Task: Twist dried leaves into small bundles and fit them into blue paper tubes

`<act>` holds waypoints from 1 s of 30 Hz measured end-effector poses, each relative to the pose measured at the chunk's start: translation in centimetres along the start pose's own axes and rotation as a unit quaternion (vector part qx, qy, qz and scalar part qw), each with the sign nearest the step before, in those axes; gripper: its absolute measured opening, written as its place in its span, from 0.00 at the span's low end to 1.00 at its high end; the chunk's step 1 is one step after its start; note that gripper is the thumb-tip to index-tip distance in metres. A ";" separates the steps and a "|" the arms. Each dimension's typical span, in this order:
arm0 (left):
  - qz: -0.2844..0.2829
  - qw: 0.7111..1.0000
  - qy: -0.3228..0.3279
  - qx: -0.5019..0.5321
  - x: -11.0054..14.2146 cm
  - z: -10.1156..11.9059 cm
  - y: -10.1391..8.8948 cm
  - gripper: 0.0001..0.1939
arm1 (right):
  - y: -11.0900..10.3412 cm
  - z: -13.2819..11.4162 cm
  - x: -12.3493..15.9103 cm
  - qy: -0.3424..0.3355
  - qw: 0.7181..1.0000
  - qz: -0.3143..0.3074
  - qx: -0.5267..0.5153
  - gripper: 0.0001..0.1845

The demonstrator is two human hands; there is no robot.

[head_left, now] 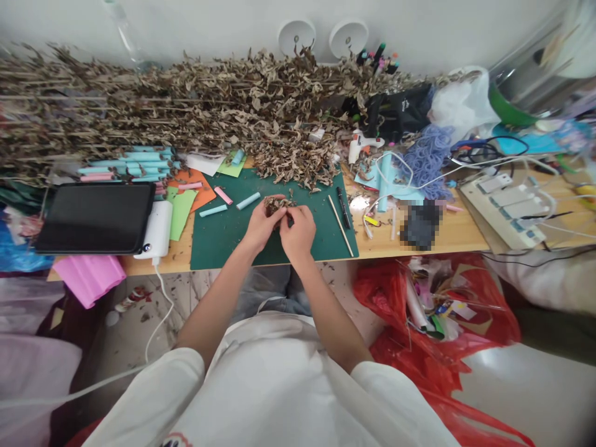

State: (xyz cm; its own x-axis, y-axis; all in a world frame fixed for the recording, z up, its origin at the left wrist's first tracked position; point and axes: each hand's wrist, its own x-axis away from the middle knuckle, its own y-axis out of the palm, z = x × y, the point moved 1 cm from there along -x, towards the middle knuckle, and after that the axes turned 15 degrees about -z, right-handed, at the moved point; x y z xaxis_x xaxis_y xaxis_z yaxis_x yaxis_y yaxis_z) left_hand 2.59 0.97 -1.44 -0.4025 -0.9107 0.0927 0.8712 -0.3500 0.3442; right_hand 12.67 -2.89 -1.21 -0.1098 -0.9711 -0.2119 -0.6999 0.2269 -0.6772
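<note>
Over the green cutting mat (218, 242), my left hand (262, 225) and my right hand (298, 231) meet with fingers closed on a small bunch of dried leaves (275, 203). The left hand cups the bunch while the right fingertips pinch at its near side. A heap of crumbled dried leaves (298, 160) lies just beyond them. Left of my hands are short rolls of blue paper (248, 200) and a pink paper roll (223, 195). To the right rest a wooden stick (341, 226) and a black pen (343, 207).
Long dried stalks (139, 105) line the back of the table. On the left are a black tablet (95, 217) and a white power bank (156, 230). A glue gun (364, 146), blue yarn (427, 162) and a power strip (503, 211) sit right. A red bag (386, 288) hangs below.
</note>
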 end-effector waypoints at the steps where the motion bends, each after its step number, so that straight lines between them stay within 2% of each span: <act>1: 0.016 1.000 0.002 0.000 0.0 0.0 -0.1 0.19 | -0.2 0.1 0.2 -0.017 1.000 -0.015 0.005 0.10; 4: 0.056 0.998 -0.016 0.025 -0.1 0.2 -0.7 0.16 | -1.6 1.2 0.2 -0.035 0.998 -0.044 -0.013 0.13; 7: 0.071 0.997 -0.030 0.032 -0.2 0.6 -1.1 0.16 | -3.3 3.2 -1.0 0.011 0.999 -0.053 -0.003 0.14; 11: 0.079 0.996 -0.026 0.036 -0.3 0.8 -1.4 0.16 | -4.3 4.8 -3.0 0.029 0.988 -0.139 0.064 0.14; 15: 0.086 0.995 -0.023 0.039 -0.2 0.7 -1.5 0.16 | -4.2 4.9 -4.0 0.013 0.979 -0.163 0.120 0.12; 22: 0.079 0.996 0.004 0.042 0.0 0.3 -1.7 0.18 | -3.8 4.7 -6.7 -0.005 0.991 -0.127 0.043 0.09; 26: 0.085 0.996 0.003 0.031 -0.1 -0.2 -1.8 0.19 | -3.6 4.0 -8.5 -0.026 0.990 -0.138 0.033 0.09; 30: 0.081 0.996 0.021 0.031 -0.3 -0.7 -2.0 0.20 | -3.6 3.6 -8.1 -0.018 0.986 -0.164 0.038 0.10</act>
State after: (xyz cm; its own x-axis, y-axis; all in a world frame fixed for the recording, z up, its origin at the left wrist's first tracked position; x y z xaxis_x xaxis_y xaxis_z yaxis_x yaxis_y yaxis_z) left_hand 1.14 1.76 -2.81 -0.2459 -0.9626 0.1133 0.9043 -0.1858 0.3843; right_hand 18.61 4.45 0.38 0.1400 -0.9902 0.0024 -0.6388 -0.0921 -0.7639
